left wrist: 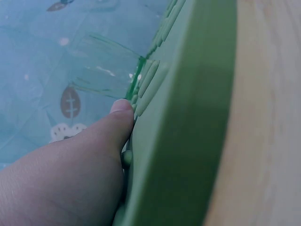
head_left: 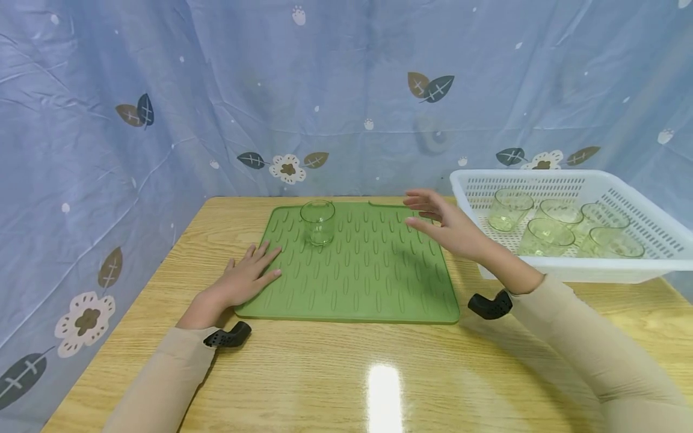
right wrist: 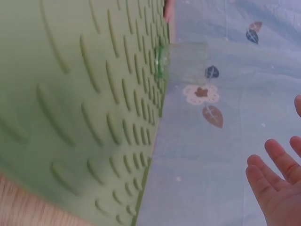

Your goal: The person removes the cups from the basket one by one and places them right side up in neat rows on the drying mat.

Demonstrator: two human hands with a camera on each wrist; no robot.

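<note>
A clear drinking glass (head_left: 318,224) stands upright on the back left part of a green ridged mat (head_left: 346,282). My left hand (head_left: 240,282) rests on the mat's left edge with fingers spread, just short of the glass; its thumb (left wrist: 123,107) lies on the mat in the left wrist view. Above the mat's right side, my right hand (head_left: 446,225) hovers with nothing in it, the fingers extended and apart from the thumb. The right wrist view shows its fingertips (right wrist: 263,174) and the glass (right wrist: 186,61) farther off.
At the right stands a white slotted plastic basket (head_left: 574,264) with several similar glasses (head_left: 548,237) in it. The mat lies on a wood-grain table (head_left: 303,373). Behind hangs a blue flower-patterned curtain (head_left: 346,90), which also lines the left side.
</note>
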